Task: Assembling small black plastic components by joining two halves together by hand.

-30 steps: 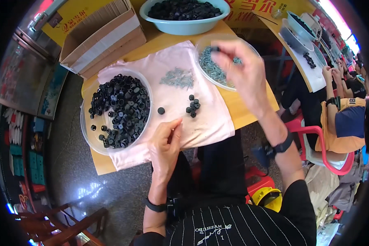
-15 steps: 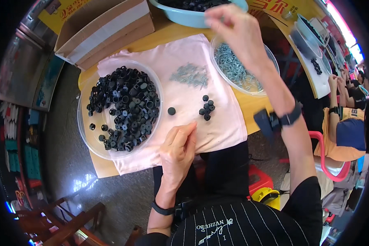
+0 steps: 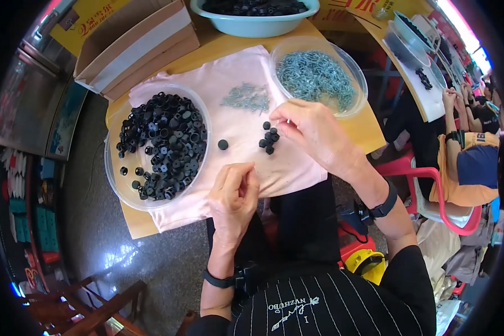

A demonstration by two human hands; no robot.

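My left hand (image 3: 232,193) is at the near edge of the pink cloth, its thumb and fingers pinched together; whatever they hold is hidden. My right hand (image 3: 319,134) is closed in a pinch beside a small cluster of black plastic caps (image 3: 270,137). Something tiny and pale shows at its fingertips, too small to name. A single round black cap (image 3: 223,144) lies on the cloth between the cluster and a round clear tray (image 3: 207,126) heaped with black plastic parts (image 3: 171,140). Beyond the cluster lies a loose pile of silvery screws (image 3: 246,97).
Another clear tray (image 3: 362,92) at the far right holds many screws (image 3: 313,75). A light-blue basin (image 3: 252,25) of black parts stands at the back, beside a cardboard box (image 3: 137,47). The pink cloth (image 3: 241,126) covers part of the wooden table. Right of me is a red-armed chair (image 3: 445,213).
My right hand has come down and nearer, from above the blue basin and screw tray to beside the cap cluster. My left hand stays pinched in nearly the same place.
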